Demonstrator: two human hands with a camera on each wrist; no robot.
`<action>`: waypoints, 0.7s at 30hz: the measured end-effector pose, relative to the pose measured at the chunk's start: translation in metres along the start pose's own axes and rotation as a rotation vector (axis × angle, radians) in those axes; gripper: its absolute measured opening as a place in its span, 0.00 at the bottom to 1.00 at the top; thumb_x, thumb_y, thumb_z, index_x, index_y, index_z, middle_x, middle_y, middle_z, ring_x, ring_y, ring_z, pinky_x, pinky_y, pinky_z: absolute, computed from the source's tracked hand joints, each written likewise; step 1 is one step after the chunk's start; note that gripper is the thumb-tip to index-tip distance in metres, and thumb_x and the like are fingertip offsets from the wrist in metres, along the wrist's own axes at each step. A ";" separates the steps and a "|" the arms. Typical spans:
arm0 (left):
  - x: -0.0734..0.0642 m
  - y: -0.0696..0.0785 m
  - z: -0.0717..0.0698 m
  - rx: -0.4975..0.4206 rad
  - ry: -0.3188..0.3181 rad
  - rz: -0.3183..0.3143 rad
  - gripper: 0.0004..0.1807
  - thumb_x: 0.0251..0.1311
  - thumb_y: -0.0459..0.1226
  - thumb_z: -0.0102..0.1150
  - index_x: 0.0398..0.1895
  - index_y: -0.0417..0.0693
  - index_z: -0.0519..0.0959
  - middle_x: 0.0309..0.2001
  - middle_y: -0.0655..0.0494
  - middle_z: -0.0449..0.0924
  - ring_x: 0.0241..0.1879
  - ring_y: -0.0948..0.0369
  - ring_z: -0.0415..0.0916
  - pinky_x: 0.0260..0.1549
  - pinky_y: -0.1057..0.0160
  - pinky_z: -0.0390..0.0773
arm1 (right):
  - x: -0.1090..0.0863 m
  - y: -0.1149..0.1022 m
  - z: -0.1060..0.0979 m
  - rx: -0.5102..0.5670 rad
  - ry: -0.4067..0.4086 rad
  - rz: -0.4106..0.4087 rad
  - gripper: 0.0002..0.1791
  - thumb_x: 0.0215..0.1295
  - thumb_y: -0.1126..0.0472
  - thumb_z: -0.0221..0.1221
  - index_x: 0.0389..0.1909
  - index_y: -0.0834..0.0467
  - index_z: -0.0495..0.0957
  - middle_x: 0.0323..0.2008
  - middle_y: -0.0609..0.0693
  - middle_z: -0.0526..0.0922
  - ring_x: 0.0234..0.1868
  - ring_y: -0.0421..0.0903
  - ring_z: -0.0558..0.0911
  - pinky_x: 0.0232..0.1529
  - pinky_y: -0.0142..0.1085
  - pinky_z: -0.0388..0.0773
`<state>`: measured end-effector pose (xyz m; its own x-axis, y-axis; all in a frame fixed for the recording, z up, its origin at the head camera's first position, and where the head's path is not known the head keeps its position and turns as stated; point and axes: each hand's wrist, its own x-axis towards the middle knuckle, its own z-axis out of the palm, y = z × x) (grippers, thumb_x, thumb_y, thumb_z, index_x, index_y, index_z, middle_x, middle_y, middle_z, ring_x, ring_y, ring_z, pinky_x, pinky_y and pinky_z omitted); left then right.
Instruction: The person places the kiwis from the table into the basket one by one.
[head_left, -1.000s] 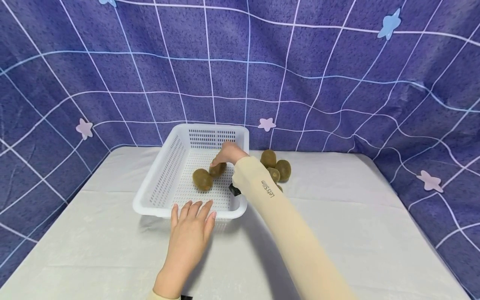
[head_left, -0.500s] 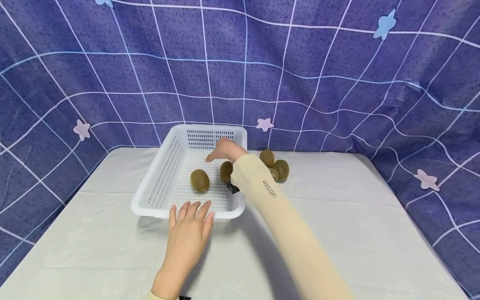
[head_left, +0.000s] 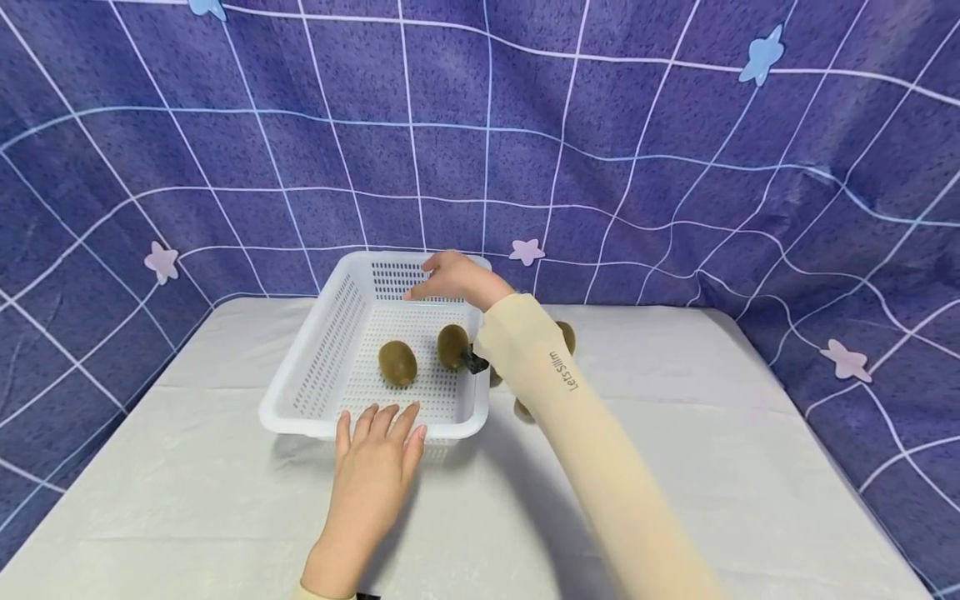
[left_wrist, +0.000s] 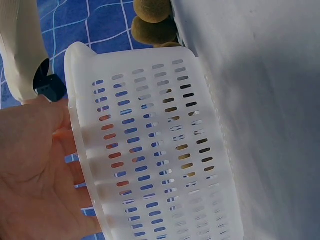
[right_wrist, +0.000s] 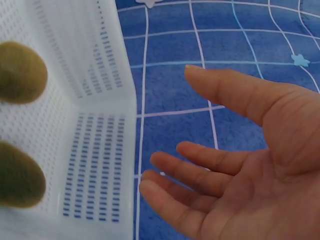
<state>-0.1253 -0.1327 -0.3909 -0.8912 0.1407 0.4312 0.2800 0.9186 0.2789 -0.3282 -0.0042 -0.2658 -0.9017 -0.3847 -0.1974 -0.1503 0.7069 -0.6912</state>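
Observation:
Inside a white perforated plastic basket (head_left: pixel 300 350) lie two brown kiwis: one kiwi (head_left: pixel 397 363) near the middle and another kiwi (head_left: pixel 452 347) by the right wall. My right hand (head_left: pixel 453 279) is above the basket's back right part, fingers spread and holding nothing; the right wrist view shows its bare palm (right_wrist: pixel 250 170). My left hand (head_left: pixel 375 467) rests on the front rim, fingers extended over it. In the left wrist view, reddish patches show through the slots of the basket wall (left_wrist: pixel 150 125) behind that rim.
More kiwis lie on the white tabletop (head_left: pixel 675 433) right of the basket, partly hidden by my right sleeve; one kiwi (head_left: pixel 566 336) shows behind it, another kiwi (head_left: pixel 523 411) before it. A purple-blue gridded curtain (head_left: pixel 480 125) with stars stands behind the table.
My right hand has let go of a kiwi in the basket and risen back, away from it. That kiwi has shifted right, apart from the other. My left hand stays at the rim.

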 end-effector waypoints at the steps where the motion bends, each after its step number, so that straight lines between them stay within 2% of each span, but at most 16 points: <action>1: 0.000 0.000 0.000 0.000 -0.002 0.000 0.20 0.71 0.46 0.47 0.58 0.44 0.76 0.54 0.40 0.77 0.61 0.39 0.66 0.63 0.34 0.49 | -0.002 0.001 -0.003 0.010 0.004 -0.010 0.39 0.60 0.48 0.65 0.68 0.58 0.64 0.65 0.54 0.69 0.64 0.52 0.70 0.63 0.44 0.68; 9: -0.001 -0.001 0.001 -0.001 -0.005 0.004 0.21 0.72 0.45 0.47 0.58 0.43 0.76 0.55 0.39 0.76 0.61 0.39 0.65 0.63 0.33 0.49 | -0.013 0.020 -0.023 0.086 0.051 -0.064 0.37 0.60 0.49 0.65 0.68 0.58 0.65 0.62 0.54 0.73 0.63 0.50 0.71 0.63 0.44 0.67; 14: 0.000 -0.002 0.001 -0.003 0.003 0.013 0.21 0.71 0.45 0.47 0.58 0.42 0.76 0.55 0.39 0.76 0.61 0.38 0.65 0.63 0.33 0.49 | -0.018 0.034 -0.033 0.098 0.103 -0.068 0.35 0.61 0.49 0.65 0.67 0.56 0.66 0.59 0.53 0.75 0.61 0.49 0.72 0.62 0.44 0.68; 21: -0.001 -0.001 0.001 -0.008 0.010 0.017 0.20 0.71 0.44 0.48 0.57 0.42 0.76 0.54 0.39 0.77 0.60 0.38 0.66 0.62 0.32 0.50 | -0.030 0.056 -0.045 0.090 0.155 -0.071 0.33 0.63 0.50 0.63 0.66 0.58 0.67 0.60 0.55 0.75 0.63 0.51 0.71 0.63 0.45 0.67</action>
<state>-0.1255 -0.1335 -0.3925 -0.8826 0.1522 0.4448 0.2979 0.9130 0.2787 -0.3275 0.0735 -0.2670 -0.9428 -0.3309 -0.0408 -0.1854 0.6221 -0.7607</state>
